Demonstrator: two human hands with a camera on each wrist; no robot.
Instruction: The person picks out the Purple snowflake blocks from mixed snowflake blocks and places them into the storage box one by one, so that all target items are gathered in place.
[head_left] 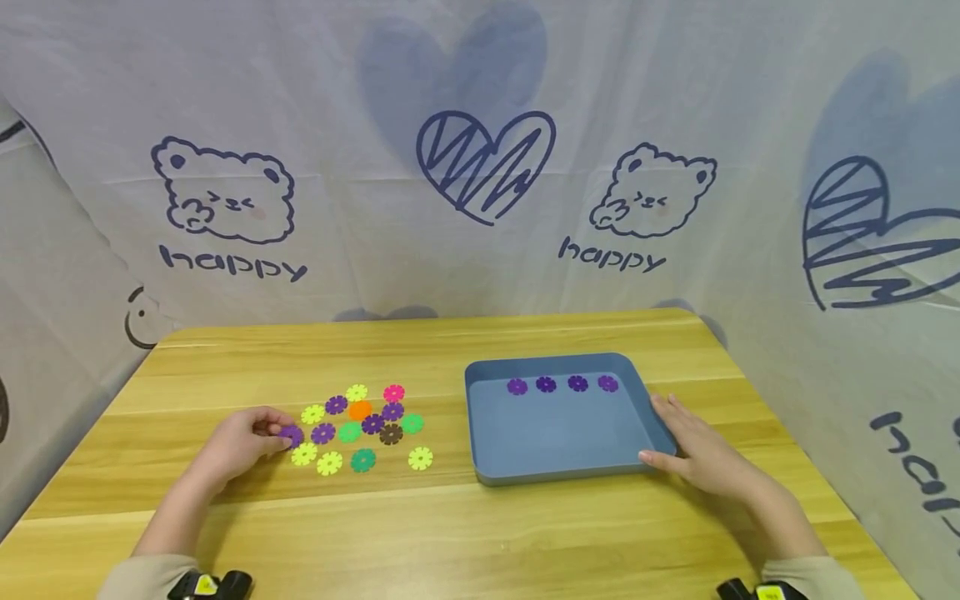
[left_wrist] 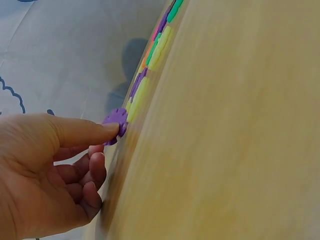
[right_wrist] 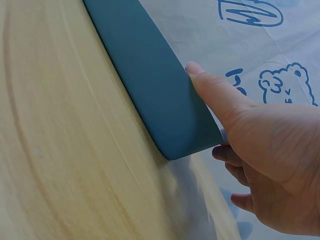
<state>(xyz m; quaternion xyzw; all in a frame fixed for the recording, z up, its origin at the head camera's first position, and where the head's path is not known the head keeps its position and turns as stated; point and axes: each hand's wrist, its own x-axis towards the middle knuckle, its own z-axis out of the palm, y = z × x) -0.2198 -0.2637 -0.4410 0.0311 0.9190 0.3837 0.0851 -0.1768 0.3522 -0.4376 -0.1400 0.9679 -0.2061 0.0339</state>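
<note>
My left hand [head_left: 251, 442] pinches a purple snowflake disc [left_wrist: 115, 122] between thumb and fingers at the left edge of a group of discs. The other fingers curl loosely, close over the table. Beside it lie a yellow-green disc [head_left: 303, 454] and another purple disc [head_left: 323, 433]. My right hand [head_left: 701, 450] holds the near right corner of a blue-grey tray [head_left: 487, 479], the thumb on the front rim and the fingers along the right side. Several purple discs [head_left: 546, 384] lie in a row along the tray's back.
Loose snowflake discs in yellow, green, purple, an orange one [head_left: 360, 411], a pink one [head_left: 393, 392] and a brown one [head_left: 391, 434] lie left of the tray on the wooden table [head_left: 480, 533]. A printed cloth [head_left: 360, 250] hangs behind the table.
</note>
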